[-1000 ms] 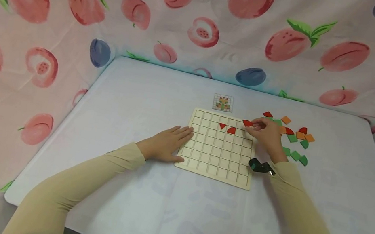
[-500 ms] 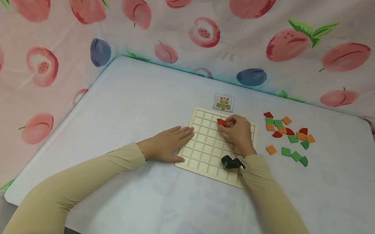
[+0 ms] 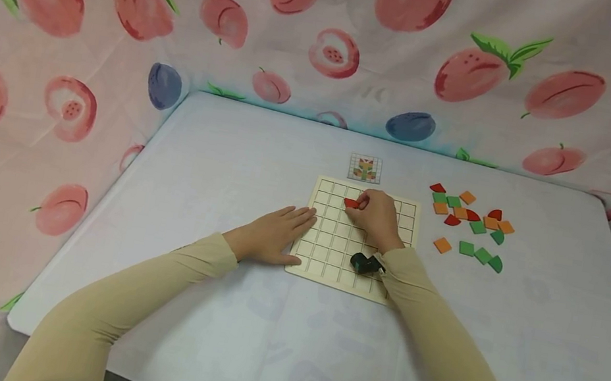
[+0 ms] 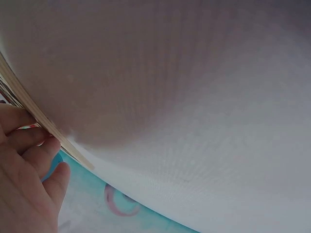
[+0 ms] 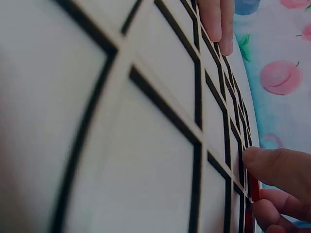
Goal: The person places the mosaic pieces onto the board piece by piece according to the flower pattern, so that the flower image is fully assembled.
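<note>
A square wooden grid board (image 3: 326, 247) lies on the table. My left hand (image 3: 272, 235) rests at its left edge with fingers extended, and the left wrist view shows the fingertips (image 4: 52, 145) at the board's rim. Over the upper part of the board, my right hand (image 3: 377, 218) pinches a red piece (image 3: 351, 203) between thumb and fingers. The right wrist view also has this red piece (image 5: 254, 187) low at the grid, its shape mostly hidden. The hand covers the grid squares beneath it.
Several loose red, orange and green pieces (image 3: 467, 249) lie scattered right of the board. Behind the board is a small pattern card (image 3: 365, 168). A dark wrist camera (image 3: 366, 264) hangs under the right wrist. A fruit-print cloth (image 3: 328, 87) rises behind the table.
My right hand has moved left from the board's upper right corner, carrying the red piece. It now covers the two red pieces seen on the board before. My left hand stays put.
</note>
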Demonstrator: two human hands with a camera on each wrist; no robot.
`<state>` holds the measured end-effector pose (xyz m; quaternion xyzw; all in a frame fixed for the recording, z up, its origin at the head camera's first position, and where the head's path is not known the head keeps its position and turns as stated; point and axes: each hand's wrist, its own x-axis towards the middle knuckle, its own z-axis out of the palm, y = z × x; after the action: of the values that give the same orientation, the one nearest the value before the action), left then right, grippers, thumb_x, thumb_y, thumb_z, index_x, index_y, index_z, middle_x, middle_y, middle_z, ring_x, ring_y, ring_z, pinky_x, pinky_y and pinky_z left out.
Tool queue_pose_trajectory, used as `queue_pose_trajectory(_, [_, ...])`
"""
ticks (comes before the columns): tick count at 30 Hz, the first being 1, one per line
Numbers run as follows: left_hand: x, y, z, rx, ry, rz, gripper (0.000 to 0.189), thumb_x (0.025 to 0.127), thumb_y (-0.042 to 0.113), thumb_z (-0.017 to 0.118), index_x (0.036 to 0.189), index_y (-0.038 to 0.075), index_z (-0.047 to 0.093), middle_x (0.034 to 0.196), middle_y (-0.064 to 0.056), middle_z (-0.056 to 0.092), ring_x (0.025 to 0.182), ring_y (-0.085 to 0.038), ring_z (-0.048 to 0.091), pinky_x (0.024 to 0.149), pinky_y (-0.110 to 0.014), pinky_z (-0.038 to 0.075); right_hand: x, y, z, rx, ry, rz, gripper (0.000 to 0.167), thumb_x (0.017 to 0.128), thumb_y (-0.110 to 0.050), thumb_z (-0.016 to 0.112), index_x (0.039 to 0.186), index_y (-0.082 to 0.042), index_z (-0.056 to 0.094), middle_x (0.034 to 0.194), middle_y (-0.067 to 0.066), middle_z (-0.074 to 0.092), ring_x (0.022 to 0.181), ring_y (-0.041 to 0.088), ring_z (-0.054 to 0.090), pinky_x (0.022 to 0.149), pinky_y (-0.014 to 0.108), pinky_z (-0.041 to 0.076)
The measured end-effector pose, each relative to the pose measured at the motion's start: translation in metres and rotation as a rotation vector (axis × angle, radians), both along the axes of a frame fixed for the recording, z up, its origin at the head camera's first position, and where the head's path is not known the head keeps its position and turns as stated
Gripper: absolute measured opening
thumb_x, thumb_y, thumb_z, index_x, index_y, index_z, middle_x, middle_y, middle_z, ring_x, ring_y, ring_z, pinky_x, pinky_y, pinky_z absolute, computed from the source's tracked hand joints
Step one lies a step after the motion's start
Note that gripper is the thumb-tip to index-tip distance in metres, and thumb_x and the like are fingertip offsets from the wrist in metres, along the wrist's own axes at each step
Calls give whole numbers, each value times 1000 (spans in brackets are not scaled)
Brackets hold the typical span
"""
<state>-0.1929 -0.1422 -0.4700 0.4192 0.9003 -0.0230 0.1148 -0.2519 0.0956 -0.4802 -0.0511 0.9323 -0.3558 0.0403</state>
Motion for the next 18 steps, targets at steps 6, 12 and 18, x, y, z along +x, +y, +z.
queue_pose_trajectory(6, [0,1,-1,-7,2,2,87,91,57,45,150,0,16,158,-15,14,147,-26,14,120,-39,15,0,2,3,41,-1,30,23,79,-24,74,85,-3,66,72,8,61,65,21,54,61,31,45])
queue_pose_trajectory(12, [0,1,-2,-7,4,4,87,91,57,45,150,0,16,158,-15,14,147,-26,14,120,-39,15,-1,7,7,25,-29,94,22,83,-20,71,95,-2,68,90,13,64,79,24,55,70,35,47])
queue_pose_trajectory(18, [0,1,-2,-18,2,9,87,91,58,44,150,1,16,158,-15,13,147,-26,13,120,-39,14,-3,7,5,10,-23,123,19,85,-14,66,99,-1,68,92,14,66,82,26,60,73,37,50])
